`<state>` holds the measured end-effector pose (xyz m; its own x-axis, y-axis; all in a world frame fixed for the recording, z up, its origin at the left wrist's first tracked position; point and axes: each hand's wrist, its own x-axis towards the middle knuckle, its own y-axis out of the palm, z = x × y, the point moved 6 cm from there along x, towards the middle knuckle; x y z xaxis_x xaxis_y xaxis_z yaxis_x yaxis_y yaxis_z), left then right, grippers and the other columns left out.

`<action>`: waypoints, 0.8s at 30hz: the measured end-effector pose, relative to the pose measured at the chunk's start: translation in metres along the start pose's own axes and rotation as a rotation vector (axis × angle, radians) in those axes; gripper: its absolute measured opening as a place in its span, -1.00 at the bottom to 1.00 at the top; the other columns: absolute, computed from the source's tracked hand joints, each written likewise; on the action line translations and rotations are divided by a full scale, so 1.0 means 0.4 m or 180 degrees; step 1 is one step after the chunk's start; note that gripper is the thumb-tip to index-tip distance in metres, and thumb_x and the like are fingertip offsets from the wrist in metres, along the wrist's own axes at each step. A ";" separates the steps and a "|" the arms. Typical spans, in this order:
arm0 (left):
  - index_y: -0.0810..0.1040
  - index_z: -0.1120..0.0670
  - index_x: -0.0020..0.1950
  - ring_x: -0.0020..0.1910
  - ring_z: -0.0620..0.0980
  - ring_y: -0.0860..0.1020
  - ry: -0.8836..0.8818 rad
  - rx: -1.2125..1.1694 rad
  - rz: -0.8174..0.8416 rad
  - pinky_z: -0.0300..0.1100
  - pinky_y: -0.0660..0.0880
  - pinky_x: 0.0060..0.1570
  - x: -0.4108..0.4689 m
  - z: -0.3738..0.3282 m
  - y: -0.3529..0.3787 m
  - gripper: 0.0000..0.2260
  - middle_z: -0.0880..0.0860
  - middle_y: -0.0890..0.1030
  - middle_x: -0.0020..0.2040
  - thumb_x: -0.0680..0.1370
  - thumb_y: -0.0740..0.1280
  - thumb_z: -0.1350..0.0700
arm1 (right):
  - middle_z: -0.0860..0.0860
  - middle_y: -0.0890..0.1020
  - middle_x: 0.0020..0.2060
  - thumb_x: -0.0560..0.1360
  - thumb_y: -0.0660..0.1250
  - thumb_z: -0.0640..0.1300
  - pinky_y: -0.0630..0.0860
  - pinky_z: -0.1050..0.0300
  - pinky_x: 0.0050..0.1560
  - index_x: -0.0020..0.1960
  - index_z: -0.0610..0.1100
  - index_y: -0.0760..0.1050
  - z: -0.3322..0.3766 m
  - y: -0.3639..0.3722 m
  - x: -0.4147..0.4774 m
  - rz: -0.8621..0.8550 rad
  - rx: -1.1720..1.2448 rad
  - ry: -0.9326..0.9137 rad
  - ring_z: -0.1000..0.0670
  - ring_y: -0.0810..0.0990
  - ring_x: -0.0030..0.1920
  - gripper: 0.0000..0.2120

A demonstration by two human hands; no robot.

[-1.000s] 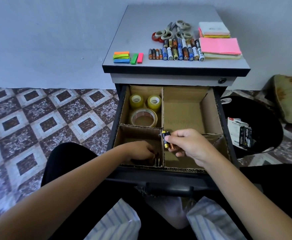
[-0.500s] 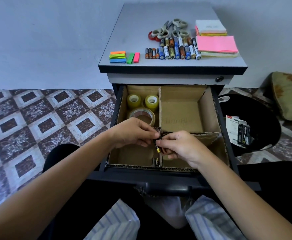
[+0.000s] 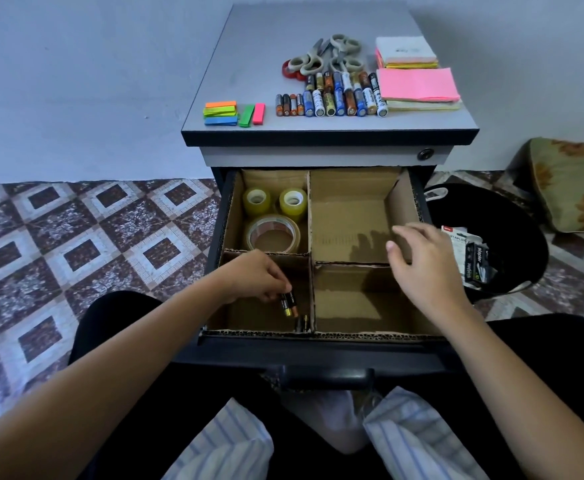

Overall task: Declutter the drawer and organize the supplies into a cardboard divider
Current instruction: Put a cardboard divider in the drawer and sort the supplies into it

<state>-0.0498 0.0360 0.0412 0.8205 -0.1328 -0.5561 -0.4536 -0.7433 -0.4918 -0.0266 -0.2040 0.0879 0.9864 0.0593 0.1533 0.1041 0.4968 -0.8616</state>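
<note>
The open drawer holds a cardboard divider [image 3: 310, 237] with several compartments. Three tape rolls [image 3: 272, 233] fill the far-left one. My left hand [image 3: 256, 277] is inside the near-left compartment, shut on a black and gold battery [image 3: 289, 303]. Two more batteries [image 3: 302, 323] stand in that compartment's near-right corner. My right hand [image 3: 418, 261] hovers open and empty over the right-hand compartments, fingers spread. On the cabinet top [image 3: 249, 57] lie a row of batteries [image 3: 332, 100], scissors [image 3: 325, 57], sticky note pads [image 3: 416, 84] and coloured flag tabs [image 3: 233, 114].
A black bin [image 3: 512, 237] with staple packaging [image 3: 470, 258] stands right of the drawer. A patterned cushion [image 3: 570, 185] lies further right. Tiled floor [image 3: 76, 244] spreads to the left. My knees and a striped cloth [image 3: 228, 448] are below the drawer handle [image 3: 325, 375].
My hands met at the divider's centre and the battery passed from right to left. The left hand has lowered it into the near-left compartment; the right hand has moved away rightward and opened.
</note>
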 end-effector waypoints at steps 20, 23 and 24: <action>0.55 0.25 0.18 -0.46 -0.24 0.56 -0.0327 0.0328 0.0444 -0.38 0.53 -0.38 0.031 0.075 0.101 -0.74 0.21 0.62 0.06 0.55 0.18 0.36 | -0.16 0.29 0.43 0.57 0.20 -0.09 0.27 -0.09 0.41 0.35 -0.24 0.41 -0.063 0.047 0.000 -0.0100 -0.0124 0.0090 -0.12 0.24 0.46 -0.60; 0.58 0.23 0.15 -0.41 -0.21 0.56 -0.0304 0.0369 0.0405 -0.37 0.53 -0.34 0.030 0.076 0.100 -0.74 0.18 0.64 -0.01 0.55 0.18 0.34 | -0.17 0.30 0.42 0.57 0.20 -0.10 0.28 -0.10 0.40 0.35 -0.25 0.42 -0.063 0.048 -0.001 -0.0111 -0.0148 0.0064 -0.13 0.25 0.45 -0.60; 0.58 0.22 0.16 -0.42 -0.21 0.56 -0.0319 0.0360 0.0411 -0.36 0.53 -0.35 0.029 0.076 0.100 -0.74 0.16 0.63 -0.05 0.55 0.17 0.34 | -0.17 0.30 0.42 0.57 0.20 -0.10 0.28 -0.10 0.40 0.35 -0.25 0.42 -0.063 0.048 -0.002 -0.0111 -0.0146 0.0072 -0.13 0.25 0.45 -0.60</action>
<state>-0.0690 0.0249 -0.0052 0.7168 -0.1521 -0.6805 -0.5936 -0.6451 -0.4811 -0.0221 -0.2163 0.0593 0.9846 0.0229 0.1732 0.1436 0.4580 -0.8773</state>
